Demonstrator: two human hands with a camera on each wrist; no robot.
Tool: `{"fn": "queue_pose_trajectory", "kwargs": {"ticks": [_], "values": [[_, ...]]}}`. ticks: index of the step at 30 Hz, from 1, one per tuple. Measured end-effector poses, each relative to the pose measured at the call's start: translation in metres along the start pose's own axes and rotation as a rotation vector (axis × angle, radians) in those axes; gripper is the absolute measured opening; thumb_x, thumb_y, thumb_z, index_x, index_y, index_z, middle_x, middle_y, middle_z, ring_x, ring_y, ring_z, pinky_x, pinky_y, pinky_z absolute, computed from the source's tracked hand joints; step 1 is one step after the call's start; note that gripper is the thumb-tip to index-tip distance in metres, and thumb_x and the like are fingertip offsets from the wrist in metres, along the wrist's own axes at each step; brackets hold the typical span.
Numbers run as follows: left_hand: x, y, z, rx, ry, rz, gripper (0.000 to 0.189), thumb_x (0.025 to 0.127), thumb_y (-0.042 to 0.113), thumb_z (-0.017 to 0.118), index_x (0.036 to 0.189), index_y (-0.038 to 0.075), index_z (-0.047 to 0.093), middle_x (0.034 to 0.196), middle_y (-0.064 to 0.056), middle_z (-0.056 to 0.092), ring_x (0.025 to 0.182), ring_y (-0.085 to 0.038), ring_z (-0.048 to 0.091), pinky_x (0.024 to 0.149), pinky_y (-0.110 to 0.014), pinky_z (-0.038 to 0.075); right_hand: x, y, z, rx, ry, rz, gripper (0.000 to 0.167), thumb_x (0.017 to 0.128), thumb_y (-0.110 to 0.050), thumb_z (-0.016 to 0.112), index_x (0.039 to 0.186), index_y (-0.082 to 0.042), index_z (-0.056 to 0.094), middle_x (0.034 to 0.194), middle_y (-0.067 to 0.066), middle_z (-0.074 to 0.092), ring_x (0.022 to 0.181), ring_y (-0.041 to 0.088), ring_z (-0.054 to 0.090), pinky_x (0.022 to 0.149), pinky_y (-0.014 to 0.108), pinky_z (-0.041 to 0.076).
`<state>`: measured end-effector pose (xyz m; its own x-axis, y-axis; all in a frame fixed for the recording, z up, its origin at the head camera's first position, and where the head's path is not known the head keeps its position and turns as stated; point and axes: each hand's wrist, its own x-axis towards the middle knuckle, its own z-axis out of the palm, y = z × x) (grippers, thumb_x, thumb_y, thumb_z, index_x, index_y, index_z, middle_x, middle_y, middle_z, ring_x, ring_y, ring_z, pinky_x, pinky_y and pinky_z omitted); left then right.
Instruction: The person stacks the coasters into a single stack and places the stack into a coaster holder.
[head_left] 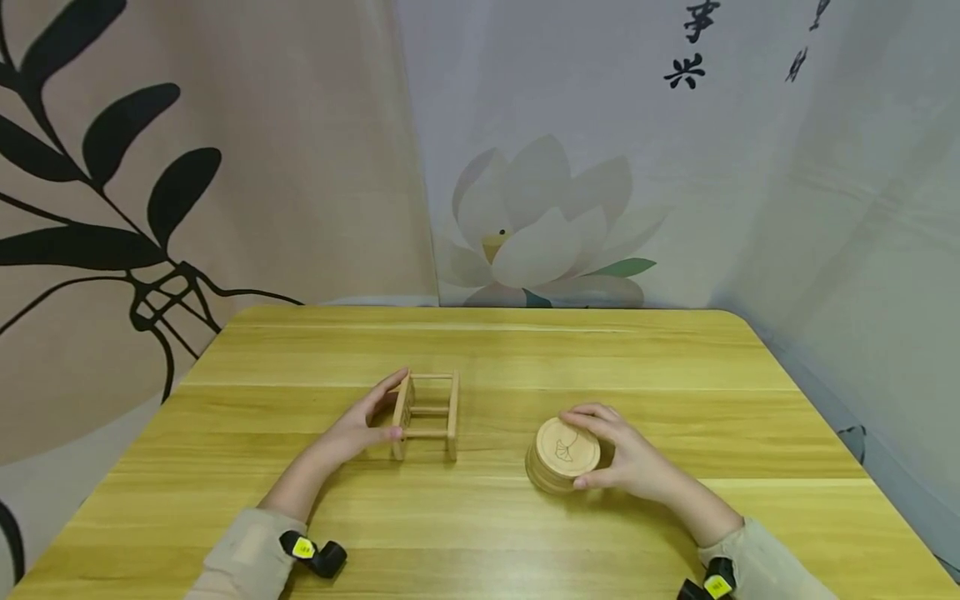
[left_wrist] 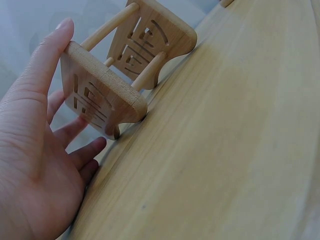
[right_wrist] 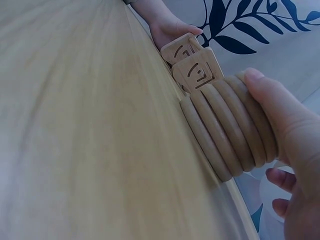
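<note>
On the table's left-middle part stands a wooden coaster rack (head_left: 452, 417), two cut-out panels joined by thin round bars. My left hand (head_left: 352, 432) holds its left panel (left_wrist: 95, 90) by the edges, thumb at the near edge and a finger at the far top corner. To the right is a stack of several round wooden coasters (head_left: 551, 468), the top one engraved with a ginkgo leaf. My right hand (head_left: 630, 454) grips this stack from the right, with the thumb (right_wrist: 265, 92) and fingers on opposite sides. In the right wrist view the coasters (right_wrist: 230, 130) sit flush together.
The wooden table (head_left: 480, 542) carries the rack and coasters, with bare wood between them. Behind it hangs a cloth backdrop (head_left: 337, 167) printed with leaves, a lotus and characters. Black wrist cameras (head_left: 326, 558) are strapped at both sleeves.
</note>
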<state>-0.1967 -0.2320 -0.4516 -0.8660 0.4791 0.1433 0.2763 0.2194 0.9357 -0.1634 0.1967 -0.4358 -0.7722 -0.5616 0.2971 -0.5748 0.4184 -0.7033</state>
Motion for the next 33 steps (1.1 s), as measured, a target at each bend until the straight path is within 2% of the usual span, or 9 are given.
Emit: {"fn": "queue_pose_trajectory", "kwargs": {"ticks": [8, 15, 21, 24, 28, 33], "values": [[-0.001, 0.0, -0.001, -0.008, -0.009, 0.013, 0.082, 0.09, 0.013, 0.068, 0.155, 0.024, 0.019, 0.149, -0.024, 0.028, 0.134, -0.044, 0.027, 0.101, -0.067, 0.022, -0.001, 0.001, 0.0, -0.004, -0.005, -0.022, 0.089, 0.063, -0.033, 0.089, 0.139, -0.009, 0.05, 0.136, 0.0, 0.044, 0.125, 0.027, 0.038, 0.098, 0.062, 0.029], [-0.001, 0.0, 0.001, -0.024, -0.024, 0.038, 0.083, 0.089, 0.014, 0.069, 0.155, 0.019, 0.018, 0.15, -0.023, 0.027, 0.134, -0.044, 0.027, 0.102, -0.067, 0.021, -0.004, 0.001, 0.0, 0.028, 0.01, -0.021, 0.088, 0.064, -0.028, 0.088, 0.139, -0.006, 0.048, 0.137, 0.003, 0.043, 0.124, 0.028, 0.04, 0.097, 0.063, 0.031], [-0.001, 0.0, 0.001, -0.036, 0.0, 0.048, 0.081, 0.089, 0.013, 0.069, 0.154, 0.018, 0.02, 0.147, -0.024, 0.031, 0.131, -0.044, 0.03, 0.103, -0.066, 0.02, -0.009, 0.001, 0.001, 0.045, 0.047, 0.003, 0.089, 0.066, -0.028, 0.087, 0.141, -0.007, 0.045, 0.138, 0.006, 0.043, 0.12, 0.027, 0.044, 0.096, 0.062, 0.033], [0.0, 0.001, 0.001, -0.049, 0.018, 0.053, 0.079, 0.089, 0.009, 0.067, 0.154, 0.017, 0.021, 0.149, -0.022, 0.029, 0.134, -0.044, 0.026, 0.104, -0.065, 0.018, -0.011, 0.002, 0.002, 0.035, 0.07, 0.011, 0.089, 0.067, -0.026, 0.087, 0.142, -0.008, 0.044, 0.138, 0.006, 0.044, 0.115, 0.023, 0.046, 0.095, 0.054, 0.037], [-0.001, 0.005, 0.0, -0.067, 0.031, 0.065, 0.077, 0.09, 0.006, 0.065, 0.154, 0.016, 0.022, 0.155, -0.017, 0.021, 0.138, -0.044, 0.017, 0.105, -0.065, 0.013, -0.012, 0.004, 0.002, 0.014, 0.107, -0.026, 0.087, 0.066, -0.015, 0.087, 0.141, -0.004, 0.044, 0.135, 0.01, 0.046, 0.11, 0.021, 0.047, 0.092, 0.038, 0.04], [-0.003, 0.012, -0.002, -0.02, 0.096, 0.068, 0.076, 0.089, 0.01, 0.066, 0.153, 0.016, 0.025, 0.156, -0.011, 0.022, 0.139, -0.043, 0.014, 0.103, -0.069, 0.01, -0.012, 0.008, 0.005, 0.043, 0.155, -0.067, 0.083, 0.066, -0.003, 0.085, 0.138, 0.005, 0.044, 0.131, 0.016, 0.049, 0.108, 0.028, 0.048, 0.088, 0.037, 0.041]]}}
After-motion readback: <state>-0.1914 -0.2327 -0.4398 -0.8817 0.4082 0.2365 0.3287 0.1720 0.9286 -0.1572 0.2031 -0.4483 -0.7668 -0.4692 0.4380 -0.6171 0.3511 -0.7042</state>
